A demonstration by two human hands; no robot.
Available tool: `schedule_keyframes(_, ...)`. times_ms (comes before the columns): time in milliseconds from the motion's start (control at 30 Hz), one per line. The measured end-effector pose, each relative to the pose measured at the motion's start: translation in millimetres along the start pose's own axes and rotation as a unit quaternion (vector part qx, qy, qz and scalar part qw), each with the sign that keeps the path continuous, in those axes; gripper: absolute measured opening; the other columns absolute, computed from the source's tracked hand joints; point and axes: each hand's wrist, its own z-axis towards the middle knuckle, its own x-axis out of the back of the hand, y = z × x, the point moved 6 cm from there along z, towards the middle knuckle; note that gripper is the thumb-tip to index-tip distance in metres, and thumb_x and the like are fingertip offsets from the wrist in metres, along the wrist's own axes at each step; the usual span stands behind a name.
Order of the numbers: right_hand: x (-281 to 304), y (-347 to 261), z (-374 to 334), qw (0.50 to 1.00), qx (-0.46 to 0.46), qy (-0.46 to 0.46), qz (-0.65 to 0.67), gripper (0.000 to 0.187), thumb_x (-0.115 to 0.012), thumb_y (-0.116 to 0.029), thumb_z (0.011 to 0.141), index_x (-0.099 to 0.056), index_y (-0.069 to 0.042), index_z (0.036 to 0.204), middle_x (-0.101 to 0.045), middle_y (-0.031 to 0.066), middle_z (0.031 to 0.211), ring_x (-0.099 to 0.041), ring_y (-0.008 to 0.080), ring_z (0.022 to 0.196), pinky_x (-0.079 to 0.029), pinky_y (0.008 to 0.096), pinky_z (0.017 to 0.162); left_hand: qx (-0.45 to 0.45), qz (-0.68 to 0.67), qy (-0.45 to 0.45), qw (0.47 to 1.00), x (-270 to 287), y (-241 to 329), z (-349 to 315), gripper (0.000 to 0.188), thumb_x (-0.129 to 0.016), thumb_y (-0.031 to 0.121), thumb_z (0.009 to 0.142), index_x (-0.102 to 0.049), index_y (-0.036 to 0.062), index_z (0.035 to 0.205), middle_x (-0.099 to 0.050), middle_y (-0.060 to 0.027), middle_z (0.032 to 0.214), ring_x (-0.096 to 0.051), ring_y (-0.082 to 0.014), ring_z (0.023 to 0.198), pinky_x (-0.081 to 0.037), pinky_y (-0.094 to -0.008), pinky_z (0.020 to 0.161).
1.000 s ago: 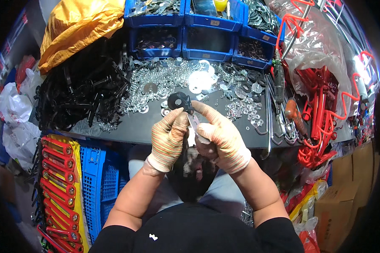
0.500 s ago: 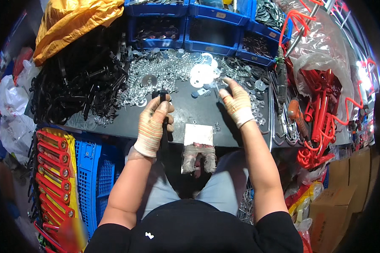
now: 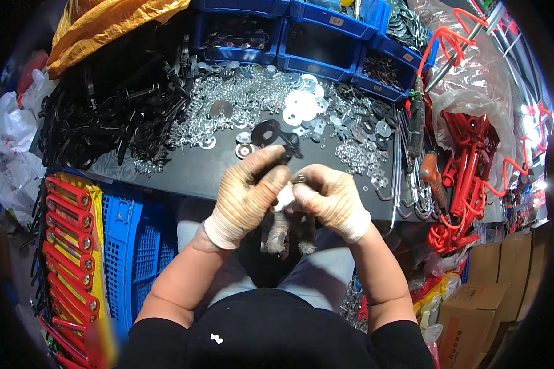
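My left hand [image 3: 250, 192], in a striped knit work glove, is closed on a black part [image 3: 276, 136] with a ring-shaped end pointing away from me. Close beside it, my gloved right hand [image 3: 333, 200] pinches a small shiny metal piece [image 3: 300, 178] at the near end of the black part. Whether the two pieces touch I cannot tell. Under both hands is a block wrapped in grey rag [image 3: 278, 234] at the bench's front edge, its top mostly hidden. Round washers [image 3: 245, 150] lie on the dark bench [image 3: 184, 175] beyond my left hand.
Loose small metal hardware [image 3: 215, 98] covers the back of the bench. Black parts [image 3: 111, 123] are heaped at left; blue bins [image 3: 317, 67] stand behind. Red metal parts [image 3: 471, 147] and an orange-handled tool [image 3: 429, 166] are at right. A blue crate [image 3: 120, 246] stands below left.
Both hands have come together over the rag-wrapped block. The black part has moved right and its ring end shows. My right hand has come nearer and now pinches a small metal piece.
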Motion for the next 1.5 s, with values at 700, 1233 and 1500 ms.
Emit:
schedule_keyframes(700,-23,-11,-7,0.98,0.185,-0.023,0.069,0.032,-0.057,-0.036,0.091,-0.061,-0.005,0.084,-0.055,0.0048,0.07,-0.052,0.0156,0.065,-0.043,0.0297,0.061,-0.062,0.066,0.01,0.996,8,7,-28,0.028,-0.07,0.014,0.084,-0.063,-0.0049,0.105,-0.065,-0.0079,0.089,-0.06,-0.0122,0.075,-0.049,-0.0242,0.066)
schedule_keyframes(1233,82,23,129,0.883,-0.089,0.145,-0.437,0.034,-0.061,-0.021,0.077,-0.066,0.004,0.099,-0.064,0.0256,0.1,-0.063,0.0342,0.098,-0.05,0.0381,0.085,-0.009,-0.052,0.093,0.994,13,-20,10,0.033,-0.068,0.024,0.086,-0.062,0.0045,0.112,-0.061,-0.0016,0.076,-0.051,-0.0068,0.058,-0.042,-0.0213,0.046)
schedule_keyframes(1500,94,29,134,0.88,-0.079,0.162,-0.44,0.027,-0.061,-0.021,0.076,-0.07,0.001,0.09,-0.066,0.0224,0.097,-0.064,0.0343,0.094,-0.05,0.0387,0.082,-0.026,-0.039,0.092,0.995,5,-17,7,0.033,-0.069,0.025,0.086,-0.062,0.0053,0.111,-0.062,-0.001,0.077,-0.051,-0.0064,0.059,-0.043,-0.0208,0.047)
